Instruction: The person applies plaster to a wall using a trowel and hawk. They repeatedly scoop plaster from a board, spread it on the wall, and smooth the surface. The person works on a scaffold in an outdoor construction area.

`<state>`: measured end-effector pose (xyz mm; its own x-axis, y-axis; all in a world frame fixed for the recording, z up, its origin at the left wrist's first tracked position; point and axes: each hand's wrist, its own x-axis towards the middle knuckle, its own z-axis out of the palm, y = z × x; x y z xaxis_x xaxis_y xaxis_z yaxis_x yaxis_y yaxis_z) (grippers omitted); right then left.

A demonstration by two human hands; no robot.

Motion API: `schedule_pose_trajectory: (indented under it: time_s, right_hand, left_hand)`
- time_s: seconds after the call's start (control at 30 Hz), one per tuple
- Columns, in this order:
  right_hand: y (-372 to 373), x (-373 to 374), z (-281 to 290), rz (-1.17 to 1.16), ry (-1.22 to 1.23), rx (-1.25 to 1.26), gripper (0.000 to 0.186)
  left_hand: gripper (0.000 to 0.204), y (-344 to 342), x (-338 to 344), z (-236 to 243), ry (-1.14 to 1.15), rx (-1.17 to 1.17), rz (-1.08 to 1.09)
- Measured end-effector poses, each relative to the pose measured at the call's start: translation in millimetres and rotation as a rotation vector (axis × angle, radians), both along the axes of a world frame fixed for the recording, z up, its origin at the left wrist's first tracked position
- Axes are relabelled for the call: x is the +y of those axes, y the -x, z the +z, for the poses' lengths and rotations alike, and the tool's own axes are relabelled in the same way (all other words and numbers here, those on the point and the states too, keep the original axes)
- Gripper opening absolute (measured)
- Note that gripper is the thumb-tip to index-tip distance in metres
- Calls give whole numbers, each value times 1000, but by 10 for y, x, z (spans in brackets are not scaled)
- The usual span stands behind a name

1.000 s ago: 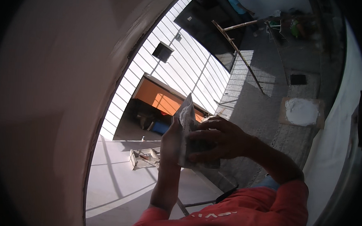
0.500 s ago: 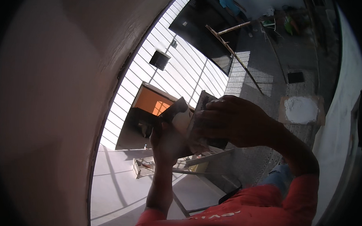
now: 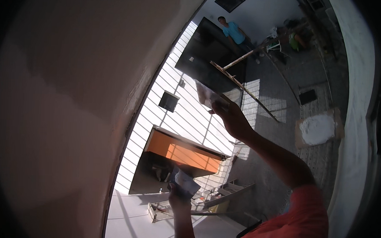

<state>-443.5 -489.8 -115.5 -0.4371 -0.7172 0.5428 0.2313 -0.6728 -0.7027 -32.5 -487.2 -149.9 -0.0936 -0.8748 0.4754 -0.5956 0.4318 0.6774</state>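
The right hand (image 3: 235, 122) is raised and reaches forward, with its fingers closed around the near end of a flat plastering blade (image 3: 207, 95). That blade slants up and to the left from the grip, in front of the white wall (image 3: 190, 112) striped with shadow, and its free end touches nothing that can be made out. The left hand (image 3: 179, 199) is lower and nearer the body, its grip closed on a second flat blade (image 3: 190, 188); white paste (image 3: 183, 177) shows on the upper face of this one. The grip is partly hidden in shadow, so the exact finger positions cannot be told. The two blades are well apart, each just above the hand that has it.

A large plastered wall (image 3: 68, 92) rises to the left of both hands. Behind the left-hand blade is an orange panel (image 3: 174, 149). To the right, white powder (image 3: 317, 129) lies heaped on a brown board (image 3: 299, 138) on the floor (image 3: 265, 158).
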Motion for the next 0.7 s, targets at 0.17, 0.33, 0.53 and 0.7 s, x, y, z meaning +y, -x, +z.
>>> schedule_pose_trajectory:
  time_s: [0.17,0.33,0.53,0.7]
  right_hand:
    - [159,-310,83,159,344,-365,32]
    - [44,-43,-671,269,99,-323,48]
    - [-121,331,-1961,286,-184,-590,54]
    - [-128,662,-2638,199,-331,-677,52]
  left_hand:
    - [26,-123,190,-632,137,-484,-80]
    - [30,17,385,-874,156,-725,-121]
    - [48,-31,52,-1299,-19,-676,-173]
    - [67,63,-144,-1603,-268,-662,-163]
